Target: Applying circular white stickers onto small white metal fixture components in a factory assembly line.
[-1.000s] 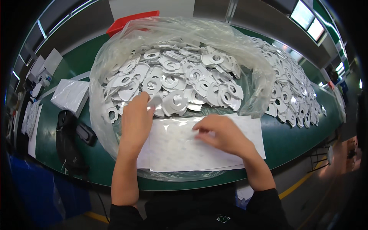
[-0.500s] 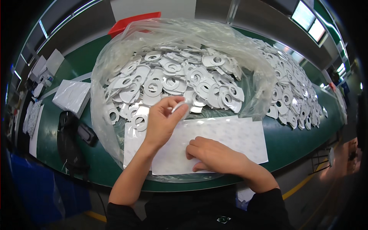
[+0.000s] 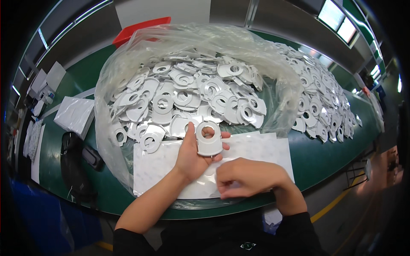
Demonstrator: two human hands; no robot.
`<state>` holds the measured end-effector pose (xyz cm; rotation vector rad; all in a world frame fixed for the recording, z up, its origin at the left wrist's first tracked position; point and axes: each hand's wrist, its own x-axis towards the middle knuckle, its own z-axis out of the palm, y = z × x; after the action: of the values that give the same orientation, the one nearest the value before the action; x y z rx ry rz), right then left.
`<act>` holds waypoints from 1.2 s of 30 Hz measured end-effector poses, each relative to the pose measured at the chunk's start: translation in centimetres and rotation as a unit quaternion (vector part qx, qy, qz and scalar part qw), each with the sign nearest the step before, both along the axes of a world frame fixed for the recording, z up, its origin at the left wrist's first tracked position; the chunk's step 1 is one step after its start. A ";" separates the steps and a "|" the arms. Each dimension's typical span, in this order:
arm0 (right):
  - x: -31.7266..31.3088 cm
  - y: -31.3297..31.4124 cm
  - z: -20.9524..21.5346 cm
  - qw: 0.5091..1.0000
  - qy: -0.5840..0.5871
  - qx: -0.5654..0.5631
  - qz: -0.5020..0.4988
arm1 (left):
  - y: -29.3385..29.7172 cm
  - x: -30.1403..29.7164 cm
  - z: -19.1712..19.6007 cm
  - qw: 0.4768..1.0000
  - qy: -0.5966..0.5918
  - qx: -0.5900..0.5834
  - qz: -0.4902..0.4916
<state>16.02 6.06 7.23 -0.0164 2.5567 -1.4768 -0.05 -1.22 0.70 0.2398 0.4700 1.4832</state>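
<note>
In my left hand [image 3: 192, 160] lies a flat white plastic part [image 3: 209, 147] with a large round hole and a rounded lower end. The thumb clasps its left side, and fingertips show past its right edge. Close by on the right, my right hand [image 3: 250, 177] hovers over white glossy sheets [image 3: 158, 170] with rows of faint marks. Its fingers are curled in and the thumb is bent toward them; whatever they may pinch is hidden. Beyond both hands, a heap of similar white plastic parts [image 3: 183, 98] fills an open clear plastic bag [image 3: 106, 85].
A second heap of white parts [image 3: 324, 102] spreads over the green table [image 3: 333, 158] at the right. A red bin [image 3: 141, 30] stands at the back left. Along the left are a wrapped white stack [image 3: 74, 113], a black pouch [image 3: 74, 166] and a dark small device [image 3: 92, 158].
My left hand has turned palm up and moved slightly nearer, so the white part now faces me. My right hand has shifted a little right and nearer, with its fingers curled more tightly.
</note>
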 end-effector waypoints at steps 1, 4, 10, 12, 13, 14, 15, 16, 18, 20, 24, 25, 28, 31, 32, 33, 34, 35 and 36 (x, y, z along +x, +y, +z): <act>0.6 0.6 0.2 0.999 0.030 -0.041 0.009 | -0.2 -0.1 -0.5 1.000 0.014 0.002 0.000; 2.2 3.2 1.8 0.977 0.088 -0.182 0.063 | -0.2 0.2 -0.1 0.998 0.067 -0.014 0.002; 3.1 4.8 0.3 0.798 0.299 -0.504 -0.140 | -0.3 0.7 0.4 0.992 0.126 -0.001 -0.020; 2.6 4.7 -0.3 0.786 0.309 -0.506 -0.175 | -0.3 0.6 0.2 0.990 0.141 -0.004 -0.024; 2.4 4.9 -0.6 0.772 0.302 -0.510 -0.228 | -0.4 0.7 0.2 0.991 0.133 -0.008 -0.023; 2.2 4.9 -0.8 0.756 0.294 -0.513 -0.280 | -0.3 0.7 0.3 0.992 0.125 -0.011 -0.023; 1.8 4.8 -0.8 0.758 0.293 -0.503 -0.295 | -0.3 0.6 0.3 0.992 0.125 -0.011 -0.023; 1.6 4.8 -0.8 0.757 0.291 -0.504 -0.296 | -0.3 0.6 0.3 0.992 0.123 -0.009 -0.024; 1.0 4.6 -1.0 0.752 0.257 -0.485 -0.366 | -0.4 0.6 0.2 0.992 0.120 -0.008 -0.024; 0.5 4.3 -1.4 0.777 0.234 -0.419 -0.407 | -0.3 0.5 0.1 0.993 0.118 -0.010 -0.020; -0.7 3.4 -2.7 0.834 0.189 -0.268 -0.444 | -0.2 0.7 0.3 0.993 0.116 -0.014 -0.020; -1.1 3.0 -2.7 0.842 0.173 -0.248 -0.447 | -0.2 0.7 0.2 0.993 0.115 -0.021 -0.020; -1.8 1.9 -3.5 0.848 0.186 -0.277 -0.412 | -0.1 0.6 0.0 0.993 0.117 -0.023 -0.018; -1.9 1.8 -3.7 0.864 0.163 -0.254 -0.402 | -0.2 0.4 -0.6 0.993 0.118 -0.010 -0.021; -2.0 1.7 -3.8 0.864 0.163 -0.254 -0.402 | -0.2 0.3 -0.7 0.993 0.115 -0.003 -0.025; -2.1 1.7 -3.8 0.865 0.157 -0.254 -0.404 | -0.2 0.4 -0.6 0.993 0.115 -0.003 -0.025; -2.0 1.7 -3.9 0.864 0.151 -0.252 -0.409 | -0.2 0.5 -0.5 0.993 0.116 -0.008 -0.025; -1.9 1.8 -4.1 0.863 0.151 -0.252 -0.410 | -0.2 0.5 -0.4 0.993 0.117 -0.012 -0.026; -1.9 1.9 -4.3 0.865 0.142 -0.253 -0.410 | -0.1 0.6 -0.4 0.993 0.117 -0.012 -0.027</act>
<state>14.13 8.00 2.94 0.9537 2.3860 -2.5785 0.55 -1.36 0.29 0.4060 0.6641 1.4015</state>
